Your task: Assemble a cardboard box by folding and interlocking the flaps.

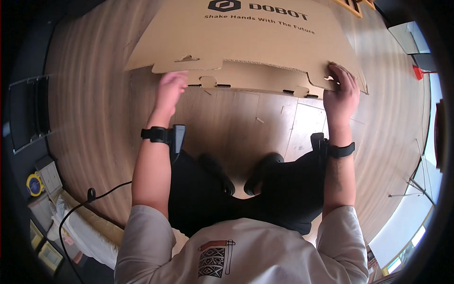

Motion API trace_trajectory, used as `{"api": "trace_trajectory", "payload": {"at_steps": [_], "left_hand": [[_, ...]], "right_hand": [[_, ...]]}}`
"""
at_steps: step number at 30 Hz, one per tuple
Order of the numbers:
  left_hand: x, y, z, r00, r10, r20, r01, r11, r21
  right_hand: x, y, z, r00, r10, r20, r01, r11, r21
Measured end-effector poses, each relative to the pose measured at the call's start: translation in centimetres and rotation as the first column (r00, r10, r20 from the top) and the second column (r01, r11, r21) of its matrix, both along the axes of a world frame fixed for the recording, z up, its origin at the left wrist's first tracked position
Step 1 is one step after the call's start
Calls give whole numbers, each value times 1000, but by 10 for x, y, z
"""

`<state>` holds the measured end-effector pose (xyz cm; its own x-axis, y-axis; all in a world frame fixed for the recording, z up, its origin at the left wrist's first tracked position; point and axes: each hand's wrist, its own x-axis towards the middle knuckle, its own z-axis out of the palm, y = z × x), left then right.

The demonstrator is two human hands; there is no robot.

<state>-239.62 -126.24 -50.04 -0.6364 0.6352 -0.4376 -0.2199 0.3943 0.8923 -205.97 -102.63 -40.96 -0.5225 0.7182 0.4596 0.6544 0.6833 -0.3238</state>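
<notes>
A large brown cardboard box (pixel 227 40) with dark printing lies on the floor before me, its lid's near edge raised a little over the front wall (pixel 255 84). At the right end of that edge, my right hand (pixel 341 92) is closed round the lid, fingers on top by a cut-out tab. My left hand (pixel 171 91) is at the left tab of the lid, just below its slot. Its fingers are somewhat blurred and partly hidden, so their grip on the edge cannot be made out.
Small scraps (pixel 260 120) lie on the wooden floor (pixel 227 113) between the box and my shoes (pixel 265 173). A black cable (pixel 109 190) runs to the left. Thin metal stand legs (pixel 416 187) are at the right, and a cushioned seat (pixel 90 227) is at the lower left.
</notes>
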Motion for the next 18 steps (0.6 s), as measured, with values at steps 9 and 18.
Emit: {"api": "trace_trajectory", "payload": {"at_steps": [9, 18], "left_hand": [[42, 39, -2, 644, -615, -454, 393, 776, -493], [61, 40, 0, 861, -222, -457, 144, 969, -201]], "right_hand": [[3, -12, -43, 990, 10, 144, -5, 999, -37], [3, 7, -33, 1000, -14, 6, 14, 997, 73]]}}
